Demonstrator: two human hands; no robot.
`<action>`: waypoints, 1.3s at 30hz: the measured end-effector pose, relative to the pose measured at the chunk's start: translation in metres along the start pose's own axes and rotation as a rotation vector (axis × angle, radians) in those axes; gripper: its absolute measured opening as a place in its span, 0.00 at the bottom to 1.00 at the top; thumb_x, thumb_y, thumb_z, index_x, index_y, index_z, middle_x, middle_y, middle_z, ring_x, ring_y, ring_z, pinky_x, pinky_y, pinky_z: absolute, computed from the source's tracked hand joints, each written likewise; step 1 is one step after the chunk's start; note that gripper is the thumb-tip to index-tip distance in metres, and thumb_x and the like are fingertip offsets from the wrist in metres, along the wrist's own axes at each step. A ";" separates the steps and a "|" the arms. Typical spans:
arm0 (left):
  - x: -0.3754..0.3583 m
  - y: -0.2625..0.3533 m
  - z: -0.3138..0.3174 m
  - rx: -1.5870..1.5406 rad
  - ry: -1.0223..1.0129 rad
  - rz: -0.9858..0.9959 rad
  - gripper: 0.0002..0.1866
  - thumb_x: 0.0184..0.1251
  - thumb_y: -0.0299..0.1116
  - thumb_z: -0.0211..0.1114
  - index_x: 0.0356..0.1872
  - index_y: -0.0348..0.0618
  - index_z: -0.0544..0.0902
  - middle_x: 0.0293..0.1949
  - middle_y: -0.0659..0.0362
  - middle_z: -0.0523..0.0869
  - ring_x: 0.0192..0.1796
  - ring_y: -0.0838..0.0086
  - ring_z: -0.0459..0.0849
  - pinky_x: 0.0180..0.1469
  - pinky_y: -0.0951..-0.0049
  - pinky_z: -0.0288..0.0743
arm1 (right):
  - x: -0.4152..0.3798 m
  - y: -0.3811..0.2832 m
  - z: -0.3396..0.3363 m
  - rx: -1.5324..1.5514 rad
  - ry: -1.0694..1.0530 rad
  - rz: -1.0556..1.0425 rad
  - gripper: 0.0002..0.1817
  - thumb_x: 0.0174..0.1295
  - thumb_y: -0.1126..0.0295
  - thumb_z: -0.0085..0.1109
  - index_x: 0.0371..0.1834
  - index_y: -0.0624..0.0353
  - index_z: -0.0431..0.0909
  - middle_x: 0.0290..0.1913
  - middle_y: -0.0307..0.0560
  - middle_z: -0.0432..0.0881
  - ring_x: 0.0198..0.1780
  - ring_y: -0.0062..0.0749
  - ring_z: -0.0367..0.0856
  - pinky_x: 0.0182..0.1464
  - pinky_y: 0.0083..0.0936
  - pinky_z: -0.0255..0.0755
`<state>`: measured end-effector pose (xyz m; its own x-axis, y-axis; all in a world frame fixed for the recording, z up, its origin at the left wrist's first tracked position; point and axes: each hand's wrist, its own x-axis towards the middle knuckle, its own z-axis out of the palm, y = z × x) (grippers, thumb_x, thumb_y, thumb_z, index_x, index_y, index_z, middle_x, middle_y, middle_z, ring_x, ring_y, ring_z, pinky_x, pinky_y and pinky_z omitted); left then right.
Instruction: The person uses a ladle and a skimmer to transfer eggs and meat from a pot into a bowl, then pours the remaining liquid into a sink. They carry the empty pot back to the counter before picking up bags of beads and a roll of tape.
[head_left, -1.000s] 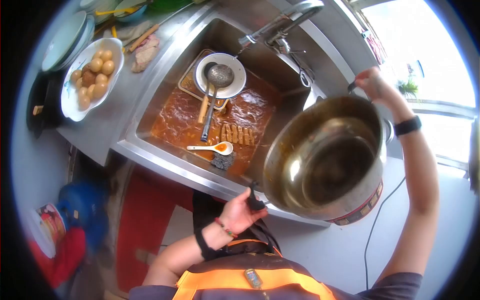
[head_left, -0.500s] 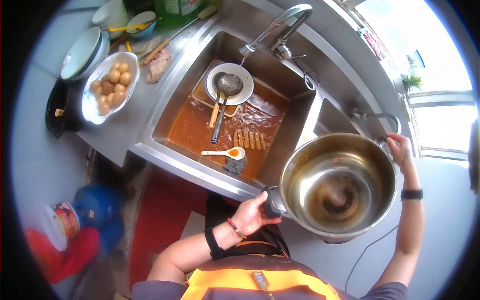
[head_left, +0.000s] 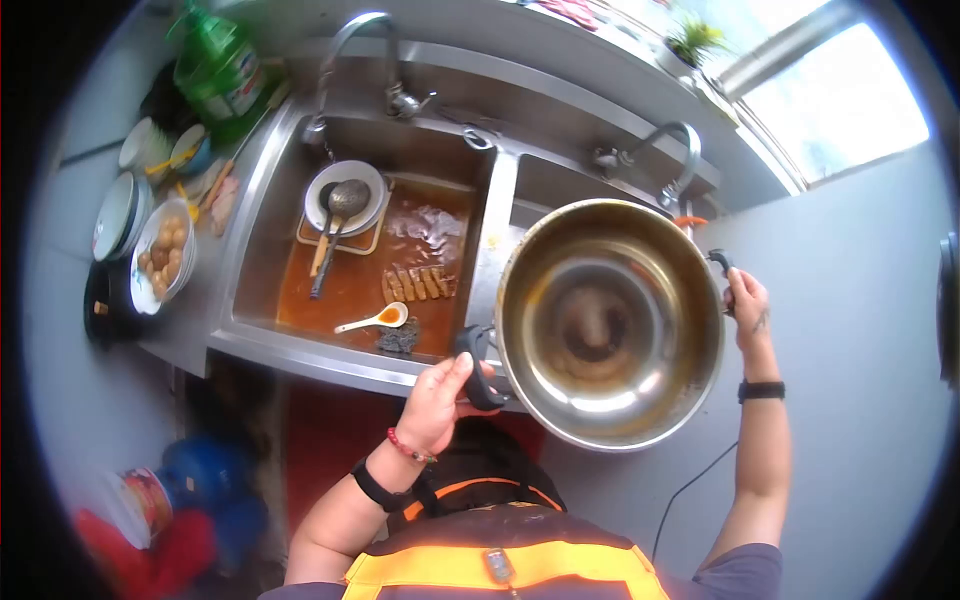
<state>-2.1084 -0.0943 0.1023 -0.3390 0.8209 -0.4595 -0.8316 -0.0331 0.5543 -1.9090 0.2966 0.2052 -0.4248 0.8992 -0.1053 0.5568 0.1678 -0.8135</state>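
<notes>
A large steel pot (head_left: 610, 400) with a brown-stained bottom hangs between my hands, tilted so its inside faces me. My left hand (head_left: 437, 400) is closed round its black left handle (head_left: 480, 368). On the far side, my right hand (head_left: 746, 305) grips the other black handle. The pot covers much of the right-hand sink basin (head_left: 540, 180). Brown liquid (head_left: 350, 285) stands in the left basin (head_left: 265, 250). In it are a white bowl (head_left: 370, 182) with a skimmer (head_left: 347, 199), a white spoon (head_left: 375, 319), a scouring pad (head_left: 398, 338) and several brown strips (head_left: 418, 284).
Two taps, the left tap (head_left: 390, 60) and the right tap (head_left: 690, 150), rise behind the basins. On the left counter are a bowl of brown eggs (head_left: 160, 262), stacked bowls (head_left: 122, 215) and a green detergent bottle (head_left: 222, 75). A bucket (head_left: 145, 500) stands at lower left.
My view has swung to the right, so the sink appears further left. The pot is now over the right basin, its opening turned more towards me. Both hands keep their hold.
</notes>
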 end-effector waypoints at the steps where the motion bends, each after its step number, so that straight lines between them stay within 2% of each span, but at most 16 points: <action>1: 0.004 -0.006 0.010 0.023 -0.008 -0.005 0.17 0.71 0.42 0.49 0.45 0.37 0.76 0.35 0.59 0.82 0.37 0.76 0.82 0.40 0.69 0.81 | 0.000 0.018 -0.005 0.072 -0.010 0.034 0.12 0.65 0.62 0.51 0.37 0.61 0.76 0.16 0.31 0.67 0.18 0.14 0.64 0.21 0.13 0.57; 3: 0.012 -0.013 0.032 0.143 0.122 0.139 0.17 0.71 0.41 0.49 0.48 0.37 0.74 0.32 0.57 0.82 0.35 0.75 0.82 0.41 0.69 0.81 | -0.002 0.050 -0.012 0.278 -0.009 0.139 0.10 0.63 0.62 0.52 0.33 0.58 0.75 0.17 0.33 0.69 0.19 0.16 0.67 0.23 0.14 0.60; 4: 0.015 -0.013 0.050 0.129 0.129 0.225 0.17 0.71 0.38 0.47 0.53 0.38 0.70 0.31 0.56 0.82 0.34 0.74 0.82 0.41 0.70 0.80 | -0.004 0.063 -0.013 0.316 -0.010 0.153 0.10 0.63 0.62 0.53 0.32 0.58 0.75 0.18 0.33 0.69 0.20 0.17 0.67 0.23 0.15 0.61; 7: 0.016 -0.020 0.057 0.109 0.140 0.201 0.15 0.72 0.36 0.46 0.53 0.38 0.70 0.30 0.56 0.82 0.34 0.73 0.82 0.41 0.70 0.79 | -0.006 0.088 -0.014 0.393 -0.047 0.182 0.09 0.62 0.63 0.54 0.32 0.58 0.73 0.20 0.33 0.69 0.22 0.17 0.66 0.25 0.15 0.61; 9: 0.008 -0.023 0.061 0.108 0.100 0.249 0.14 0.72 0.34 0.45 0.52 0.39 0.69 0.29 0.55 0.81 0.37 0.69 0.82 0.46 0.68 0.75 | 0.000 0.099 -0.011 0.446 -0.104 0.170 0.09 0.62 0.64 0.54 0.32 0.58 0.73 0.20 0.32 0.67 0.22 0.17 0.66 0.25 0.15 0.61; 13: -0.027 -0.015 0.069 0.040 0.148 0.191 0.12 0.70 0.33 0.49 0.50 0.38 0.70 0.35 0.55 0.80 0.41 0.69 0.81 0.47 0.70 0.74 | 0.004 0.089 -0.008 0.359 -0.214 0.085 0.08 0.62 0.66 0.54 0.34 0.59 0.73 0.20 0.32 0.67 0.22 0.16 0.65 0.26 0.14 0.61; 18: -0.078 -0.012 0.048 0.019 0.243 0.355 0.14 0.59 0.23 0.58 0.46 0.38 0.72 0.35 0.57 0.79 0.40 0.72 0.79 0.45 0.71 0.75 | 0.003 0.022 0.029 0.339 -0.382 -0.077 0.09 0.61 0.67 0.53 0.37 0.61 0.74 0.22 0.32 0.69 0.23 0.15 0.66 0.27 0.14 0.62; 20: -0.104 -0.012 0.035 -0.003 0.305 0.417 0.14 0.57 0.21 0.59 0.45 0.38 0.72 0.35 0.57 0.79 0.41 0.72 0.79 0.44 0.72 0.76 | -0.011 -0.016 0.050 0.236 -0.459 -0.231 0.10 0.61 0.68 0.53 0.40 0.64 0.73 0.24 0.34 0.70 0.25 0.15 0.67 0.28 0.15 0.62; 23: -0.146 -0.023 -0.008 -0.029 0.384 0.437 0.13 0.53 0.18 0.59 0.41 0.38 0.73 0.36 0.56 0.80 0.39 0.72 0.80 0.38 0.72 0.78 | -0.041 -0.072 0.097 0.200 -0.572 -0.370 0.12 0.61 0.69 0.53 0.43 0.67 0.73 0.26 0.35 0.71 0.25 0.16 0.68 0.29 0.15 0.63; 25: -0.181 -0.033 -0.034 -0.047 0.406 0.348 0.10 0.51 0.17 0.60 0.35 0.38 0.74 0.35 0.55 0.81 0.36 0.71 0.81 0.33 0.73 0.78 | -0.077 -0.115 0.133 0.198 -0.660 -0.411 0.13 0.59 0.71 0.53 0.45 0.68 0.73 0.27 0.36 0.72 0.26 0.17 0.69 0.30 0.16 0.64; 27: -0.221 -0.049 -0.061 -0.080 0.492 0.339 0.11 0.49 0.15 0.58 0.36 0.33 0.76 0.35 0.52 0.83 0.31 0.72 0.82 0.34 0.75 0.77 | -0.107 -0.138 0.179 0.107 -0.716 -0.534 0.14 0.58 0.71 0.54 0.45 0.68 0.73 0.28 0.36 0.72 0.27 0.17 0.69 0.30 0.16 0.65; 29: -0.265 -0.067 -0.090 -0.185 0.510 0.405 0.13 0.48 0.14 0.57 0.38 0.32 0.76 0.34 0.53 0.83 0.30 0.72 0.81 0.34 0.76 0.77 | -0.137 -0.150 0.228 0.098 -0.832 -0.512 0.15 0.57 0.70 0.55 0.45 0.68 0.74 0.29 0.37 0.74 0.28 0.17 0.70 0.32 0.15 0.65; 31: -0.307 -0.084 -0.111 -0.220 0.668 0.411 0.15 0.48 0.14 0.55 0.40 0.32 0.76 0.33 0.55 0.82 0.31 0.72 0.81 0.33 0.75 0.76 | -0.186 -0.166 0.278 0.062 -0.925 -0.536 0.15 0.57 0.69 0.56 0.45 0.68 0.74 0.30 0.38 0.76 0.30 0.19 0.72 0.33 0.16 0.67; 35: -0.388 -0.130 -0.160 -0.371 0.794 0.465 0.16 0.43 0.14 0.53 0.37 0.32 0.77 0.31 0.55 0.81 0.26 0.71 0.80 0.30 0.75 0.75 | -0.282 -0.184 0.367 -0.112 -1.106 -0.534 0.18 0.56 0.67 0.57 0.47 0.69 0.74 0.37 0.43 0.80 0.37 0.23 0.75 0.42 0.24 0.70; 37: -0.422 -0.142 -0.165 -0.422 0.934 0.508 0.17 0.41 0.13 0.51 0.37 0.32 0.77 0.30 0.55 0.81 0.25 0.71 0.79 0.28 0.75 0.75 | -0.303 -0.155 0.436 -0.114 -1.271 -0.470 0.19 0.57 0.64 0.57 0.46 0.69 0.75 0.37 0.45 0.80 0.38 0.24 0.76 0.43 0.25 0.69; 39: -0.448 -0.161 -0.177 -0.441 1.058 0.570 0.16 0.41 0.12 0.51 0.36 0.33 0.76 0.30 0.54 0.81 0.25 0.70 0.79 0.24 0.75 0.74 | -0.333 -0.135 0.488 -0.157 -1.274 -0.586 0.18 0.56 0.65 0.57 0.44 0.69 0.76 0.34 0.45 0.80 0.35 0.25 0.76 0.39 0.24 0.71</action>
<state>-1.9009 -0.5580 0.0959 -0.7079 -0.2166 -0.6722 -0.4599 -0.5810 0.6715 -2.1906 -0.2229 0.0710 -0.9172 -0.2778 -0.2855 0.1141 0.5034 -0.8565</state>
